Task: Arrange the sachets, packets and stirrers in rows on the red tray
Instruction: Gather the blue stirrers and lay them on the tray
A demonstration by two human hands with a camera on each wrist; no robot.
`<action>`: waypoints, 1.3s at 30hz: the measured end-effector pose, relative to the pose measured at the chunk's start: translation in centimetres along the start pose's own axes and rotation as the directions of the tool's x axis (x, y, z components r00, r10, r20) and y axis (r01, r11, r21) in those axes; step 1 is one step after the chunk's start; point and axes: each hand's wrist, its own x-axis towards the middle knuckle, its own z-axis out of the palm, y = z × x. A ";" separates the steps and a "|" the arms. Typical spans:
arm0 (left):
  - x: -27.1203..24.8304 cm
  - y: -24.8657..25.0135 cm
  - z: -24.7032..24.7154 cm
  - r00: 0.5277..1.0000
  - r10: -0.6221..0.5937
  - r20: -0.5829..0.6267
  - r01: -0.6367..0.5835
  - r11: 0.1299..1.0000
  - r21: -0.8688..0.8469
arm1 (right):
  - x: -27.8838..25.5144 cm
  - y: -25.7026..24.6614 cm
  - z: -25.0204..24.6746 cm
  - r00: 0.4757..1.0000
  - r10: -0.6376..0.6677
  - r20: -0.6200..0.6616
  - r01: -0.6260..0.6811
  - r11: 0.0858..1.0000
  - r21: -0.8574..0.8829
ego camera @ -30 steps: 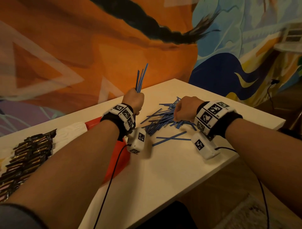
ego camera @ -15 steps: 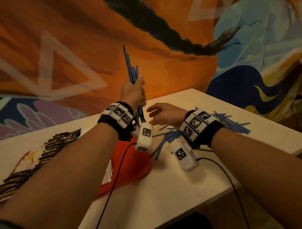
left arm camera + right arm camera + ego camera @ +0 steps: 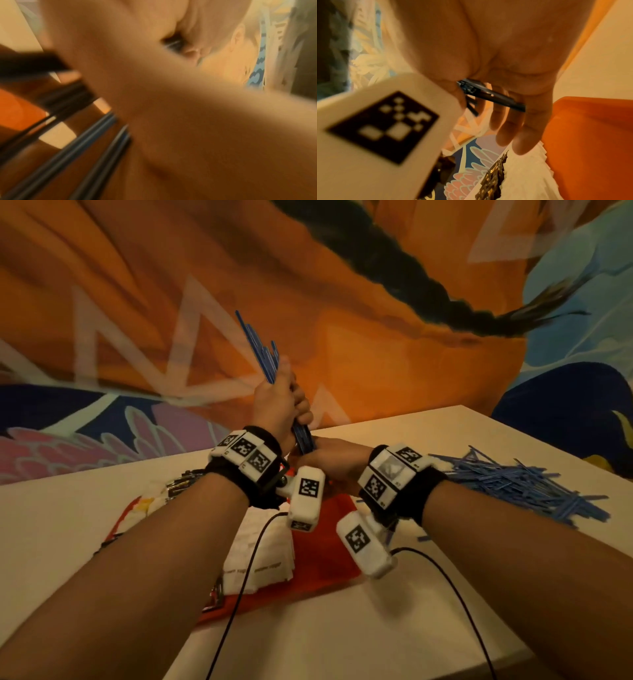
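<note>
My left hand (image 3: 279, 402) grips a bundle of blue stirrers (image 3: 260, 350) upright above the red tray (image 3: 322, 546). My right hand (image 3: 329, 463) sits just below it, fingers straight, palm against the bundle's lower ends (image 3: 489, 94). The left wrist view is blurred and shows the stirrers (image 3: 96, 135) running out under the fist. White sachets (image 3: 263, 556) lie in a row on the tray, with dark packets (image 3: 185, 481) beyond them, partly hidden by my left arm. A loose pile of blue stirrers (image 3: 520, 487) lies on the table to the right.
The white table (image 3: 342, 628) ends close to me and on the right. A painted wall (image 3: 342, 320) stands right behind it. Black cables (image 3: 455, 587) hang from both wrist cameras across the table's near part.
My right hand left the loose pile and moved left under the bundle. My left hand lifted the bundle higher and tilted its top to the left.
</note>
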 end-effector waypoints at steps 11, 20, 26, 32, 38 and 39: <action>-1.1 1.5 -4.7 0.997 -0.031 0.076 0.043 0.986 -0.158 | 2.8 -2.6 3.2 0.992 0.092 -0.088 -0.085 0.993 0.086; -0.7 1.4 -6.5 1.000 0.011 -0.028 -0.015 0.990 -0.140 | 4.3 -2.2 4.7 1.000 0.017 -0.006 -0.016 0.994 0.104; -0.5 0.8 -7.1 0.995 0.016 -0.094 -0.011 0.999 0.053 | 5.7 -0.7 5.7 0.998 -0.063 0.020 0.061 0.993 0.105; -0.4 0.6 -7.2 0.994 0.015 -0.105 0.003 0.986 0.170 | 5.1 -2.3 3.1 0.992 -0.115 0.061 0.126 0.962 -0.240; -0.1 0.6 -6.9 0.998 0.002 -0.064 0.016 0.961 0.275 | 3.6 -10.1 -0.1 0.577 -0.677 -0.457 0.409 0.723 -0.556; -0.2 0.6 -6.6 0.999 0.002 -0.054 0.015 0.954 0.300 | 3.7 -11.2 0.3 0.583 -0.713 -0.389 0.407 0.671 -0.620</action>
